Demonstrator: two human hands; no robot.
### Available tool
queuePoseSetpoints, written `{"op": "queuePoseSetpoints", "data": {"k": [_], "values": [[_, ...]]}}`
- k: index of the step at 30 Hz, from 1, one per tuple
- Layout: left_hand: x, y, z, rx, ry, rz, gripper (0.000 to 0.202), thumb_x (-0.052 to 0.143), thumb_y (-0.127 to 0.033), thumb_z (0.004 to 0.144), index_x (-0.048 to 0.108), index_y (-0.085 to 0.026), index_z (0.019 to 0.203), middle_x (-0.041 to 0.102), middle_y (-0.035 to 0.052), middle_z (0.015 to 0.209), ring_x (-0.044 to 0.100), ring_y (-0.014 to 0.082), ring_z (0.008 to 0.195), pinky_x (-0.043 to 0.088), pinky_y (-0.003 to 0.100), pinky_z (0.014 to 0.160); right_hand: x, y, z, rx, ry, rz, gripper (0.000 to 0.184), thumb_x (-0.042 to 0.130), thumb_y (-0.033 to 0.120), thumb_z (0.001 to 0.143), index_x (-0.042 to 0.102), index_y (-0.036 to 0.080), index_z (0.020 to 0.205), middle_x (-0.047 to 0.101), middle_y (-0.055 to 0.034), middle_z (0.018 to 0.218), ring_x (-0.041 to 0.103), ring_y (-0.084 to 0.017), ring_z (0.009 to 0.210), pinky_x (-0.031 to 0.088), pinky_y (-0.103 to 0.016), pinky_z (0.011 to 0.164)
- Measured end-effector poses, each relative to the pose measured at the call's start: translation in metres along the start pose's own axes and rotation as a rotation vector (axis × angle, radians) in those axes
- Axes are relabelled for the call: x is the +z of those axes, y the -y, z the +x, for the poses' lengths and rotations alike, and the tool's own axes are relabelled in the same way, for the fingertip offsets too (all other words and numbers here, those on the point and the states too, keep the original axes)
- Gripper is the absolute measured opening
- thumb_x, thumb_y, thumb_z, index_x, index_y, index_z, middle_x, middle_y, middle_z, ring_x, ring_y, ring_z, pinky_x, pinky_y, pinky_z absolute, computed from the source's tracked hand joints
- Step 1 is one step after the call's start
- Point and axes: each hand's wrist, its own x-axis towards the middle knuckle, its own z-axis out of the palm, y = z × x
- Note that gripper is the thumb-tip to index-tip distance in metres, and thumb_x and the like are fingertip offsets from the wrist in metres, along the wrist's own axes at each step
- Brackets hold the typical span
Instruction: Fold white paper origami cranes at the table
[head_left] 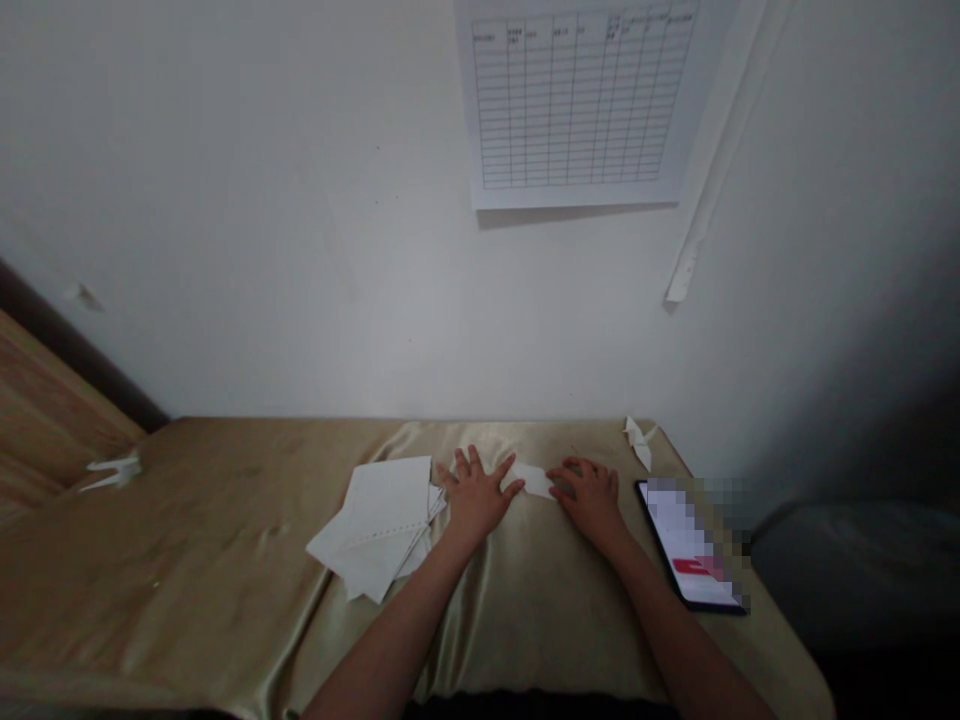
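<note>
A small white piece of paper [535, 481] lies on the cloth between my two hands. My left hand [476, 497] rests with its fingers spread, its thumb and index fingertips at the paper's left edge. At the right edge, my right hand [591, 503] has its fingers bent, with thumb and index finger on the paper. Whether the paper is folded there I cannot tell. Left of my left hand is a loose pile of white paper sheets [386, 510], some of them askew and overlapping.
A phone [694, 560] with a lit screen lies right of my right arm. Behind it sits a folded white paper figure [640, 443]; another white paper piece [114, 470] is far left. The gold cloth [225, 560] has wrinkles. A printed table sheet [574, 110] hangs on the wall.
</note>
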Motion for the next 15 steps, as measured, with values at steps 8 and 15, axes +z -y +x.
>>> {"op": "queuePoseSetpoints", "data": {"k": [8, 15], "values": [[0.0008, -0.0003, 0.0002, -0.018, 0.005, -0.009, 0.07, 0.028, -0.082, 0.083, 0.038, -0.049, 0.144, 0.032, 0.0099, 0.159, 0.019, 0.0474, 0.145, 0.0, 0.078, 0.105, -0.0003, -0.0017, 0.0007, 0.006, 0.025, 0.002, 0.028, 0.057, 0.042, 0.089, 0.065, 0.047, 0.116, 0.053, 0.0016, 0.137, 0.039, -0.028, 0.128, 0.016, -0.059, 0.11], [-0.0038, -0.0022, 0.001, -0.025, 0.008, -0.01, 0.071, 0.036, -0.082, 0.081, 0.04, -0.049, 0.143, 0.034, 0.0101, 0.158, 0.018, 0.0472, 0.146, -0.002, 0.077, 0.105, -0.0014, -0.0063, 0.0027, 0.003, 0.062, -0.004, 0.031, 0.06, 0.038, 0.088, 0.065, 0.048, 0.116, 0.052, 0.0021, 0.137, 0.04, -0.027, 0.128, 0.019, -0.055, 0.11]]}}
